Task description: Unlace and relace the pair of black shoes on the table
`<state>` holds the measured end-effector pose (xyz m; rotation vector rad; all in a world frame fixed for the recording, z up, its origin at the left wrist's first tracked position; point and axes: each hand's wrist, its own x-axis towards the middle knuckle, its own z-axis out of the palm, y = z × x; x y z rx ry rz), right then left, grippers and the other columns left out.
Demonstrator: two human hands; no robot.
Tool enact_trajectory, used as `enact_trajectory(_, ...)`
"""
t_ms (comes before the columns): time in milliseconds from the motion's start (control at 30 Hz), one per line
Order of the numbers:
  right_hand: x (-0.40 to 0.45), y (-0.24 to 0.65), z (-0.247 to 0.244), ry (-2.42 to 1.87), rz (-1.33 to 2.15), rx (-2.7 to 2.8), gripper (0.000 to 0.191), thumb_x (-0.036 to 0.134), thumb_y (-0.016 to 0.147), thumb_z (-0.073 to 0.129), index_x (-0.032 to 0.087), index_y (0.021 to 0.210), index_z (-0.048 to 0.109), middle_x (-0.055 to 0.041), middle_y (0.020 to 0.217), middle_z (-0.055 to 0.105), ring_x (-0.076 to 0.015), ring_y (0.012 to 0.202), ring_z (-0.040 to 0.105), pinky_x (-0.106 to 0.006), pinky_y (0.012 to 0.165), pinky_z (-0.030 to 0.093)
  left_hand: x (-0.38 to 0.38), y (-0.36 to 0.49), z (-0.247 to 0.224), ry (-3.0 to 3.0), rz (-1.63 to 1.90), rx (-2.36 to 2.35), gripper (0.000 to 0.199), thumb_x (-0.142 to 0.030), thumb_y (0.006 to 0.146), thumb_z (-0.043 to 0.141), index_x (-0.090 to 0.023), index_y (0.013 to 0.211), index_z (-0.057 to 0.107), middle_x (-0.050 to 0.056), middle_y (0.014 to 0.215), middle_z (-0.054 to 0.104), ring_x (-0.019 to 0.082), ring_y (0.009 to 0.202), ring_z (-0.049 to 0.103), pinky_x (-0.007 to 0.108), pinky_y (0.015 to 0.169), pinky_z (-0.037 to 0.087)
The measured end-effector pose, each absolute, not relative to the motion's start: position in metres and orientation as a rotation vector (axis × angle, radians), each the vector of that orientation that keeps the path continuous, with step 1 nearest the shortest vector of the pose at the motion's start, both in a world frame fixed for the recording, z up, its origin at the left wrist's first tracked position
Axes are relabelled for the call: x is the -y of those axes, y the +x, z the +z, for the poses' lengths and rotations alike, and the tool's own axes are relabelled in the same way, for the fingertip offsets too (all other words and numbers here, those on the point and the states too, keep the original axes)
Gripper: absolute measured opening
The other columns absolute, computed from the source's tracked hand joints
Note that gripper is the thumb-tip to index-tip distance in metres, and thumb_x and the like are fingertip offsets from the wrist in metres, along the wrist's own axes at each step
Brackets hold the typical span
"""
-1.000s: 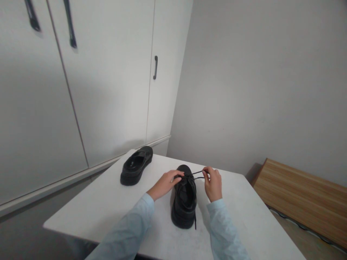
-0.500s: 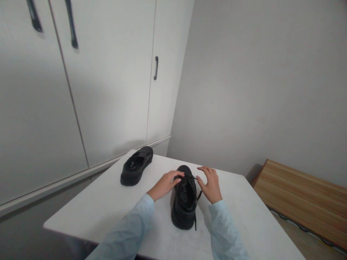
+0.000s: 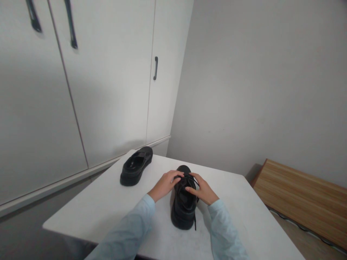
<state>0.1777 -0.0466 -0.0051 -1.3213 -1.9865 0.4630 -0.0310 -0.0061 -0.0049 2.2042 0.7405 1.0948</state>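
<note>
A black lace-up shoe (image 3: 182,216) stands on the white table, its toe pointing away from me. My left hand (image 3: 167,183) is at the left of its laced front, thumb and fingertips closed on the black shoelace (image 3: 186,177). From the right, my right hand (image 3: 202,189) reaches over the opening, thumb and fingers apart, the fingertips close to the laces. One lace end (image 3: 195,222) hangs down by the heel on the right. The fingertips partly cover the lacing.
A second black shoe (image 3: 135,167) stands at the table's far left. The white table (image 3: 252,220) is bordered by white cupboards (image 3: 114,90) on the left and a grey wall (image 3: 255,83) behind. A wood-grain board (image 3: 303,202) is beyond the right edge.
My right hand has moved left, from beside the shoe to over its laces and opening, and its thumb has come inward. The left hand has stayed nearly still.
</note>
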Motion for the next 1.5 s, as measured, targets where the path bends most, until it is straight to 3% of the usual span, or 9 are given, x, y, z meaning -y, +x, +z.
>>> enact_trajectory(267, 0.045, 0.174, -0.009, -1.32, 0.387, 1.978, 0.054, 0.039, 0.072, 0.066, 0.019, 0.12, 0.049, -0.0107, 0.12, 0.056, -0.0244, 0.112, 0.053, -0.042, 0.099, 0.04, 0.006, -0.027, -0.007, 2.234, 1.229, -0.81, 0.013, -0.029, 0.083, 0.056, -0.021, 0.089, 0.064, 0.006, 0.101, 0.063, 0.021, 0.102, 0.054, 0.037, 0.093, 0.04)
enact_trajectory(733, 0.048, 0.164, -0.008, -1.306, 0.308, 1.985, 0.048, 0.038, 0.077, 0.061, 0.018, 0.118, 0.049, -0.0116, 0.118, 0.056, -0.0238, 0.111, 0.053, -0.041, 0.098, 0.041, 0.0, -0.021, -0.013, 2.059, 1.187, -0.924, 0.013, -0.03, 0.08, 0.055, -0.018, 0.078, 0.06, 0.005, 0.089, 0.059, 0.021, 0.091, 0.054, 0.035, 0.083, 0.045)
enact_trajectory(1300, 0.044, 0.167, -0.012, -1.294, 0.361, 1.959, 0.046, 0.034, 0.074, 0.064, 0.021, 0.117, 0.051, -0.0094, 0.115, 0.057, -0.0235, 0.107, 0.055, -0.04, 0.09, 0.046, 0.007, -0.017, -0.004, 2.027, 1.141, -0.891, 0.009, -0.025, 0.085, 0.046, -0.019, 0.079, 0.05, 0.003, 0.08, 0.059, 0.018, 0.085, 0.054, 0.031, 0.079, 0.043)
enact_trajectory(1400, 0.044, 0.167, -0.011, -1.306, 0.36, 1.955, 0.046, 0.034, 0.074, 0.063, 0.021, 0.116, 0.051, -0.0092, 0.114, 0.058, -0.0237, 0.105, 0.056, -0.039, 0.087, 0.047, 0.009, -0.018, -0.002, 2.004, 1.182, -0.83, 0.006, -0.024, 0.083, 0.049, -0.019, 0.086, 0.05, 0.002, 0.084, 0.057, 0.016, 0.086, 0.054, 0.031, 0.082, 0.043)
enact_trajectory(1500, 0.045, 0.167, -0.009, -1.307, 0.365, 1.958, 0.046, 0.034, 0.074, 0.063, 0.021, 0.116, 0.051, -0.009, 0.114, 0.058, -0.0236, 0.105, 0.056, -0.039, 0.086, 0.048, 0.01, -0.019, -0.001, 1.929, 1.195, -0.743, 0.017, -0.021, 0.08, 0.055, -0.019, 0.095, 0.047, 0.002, 0.09, 0.055, 0.015, 0.088, 0.054, 0.031, 0.084, 0.043)
